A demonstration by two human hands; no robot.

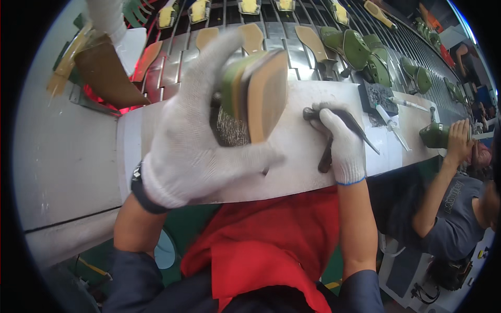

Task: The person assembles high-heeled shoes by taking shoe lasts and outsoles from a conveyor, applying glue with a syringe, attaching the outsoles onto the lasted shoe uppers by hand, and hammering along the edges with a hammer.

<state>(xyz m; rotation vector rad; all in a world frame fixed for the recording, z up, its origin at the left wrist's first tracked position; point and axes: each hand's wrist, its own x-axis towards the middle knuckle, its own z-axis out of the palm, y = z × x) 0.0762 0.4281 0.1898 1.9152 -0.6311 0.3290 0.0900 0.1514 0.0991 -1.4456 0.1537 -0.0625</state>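
My left hand (193,141), in a white knit glove and blurred by motion, grips a green shoe with a tan sole (269,96). Its fingers reach along the far side and the thumb stretches along the near side; the sole is turned to the right. Part of the shoe's upper is hidden by my palm. My right hand (344,141), also gloved, is closed around dark metal pincers (326,148), whose one thin arm points right. Both hands are above a pale work board (300,180).
Beyond the board runs a slatted conveyor (224,13) with tan soles (311,41) and green shoes (355,47). A dark block (376,96) and a syringe-like tube (394,128) lie at right. A co-worker's hand (459,141) holds another green shoe (434,135). A brown curved sheet (107,70) stands left.
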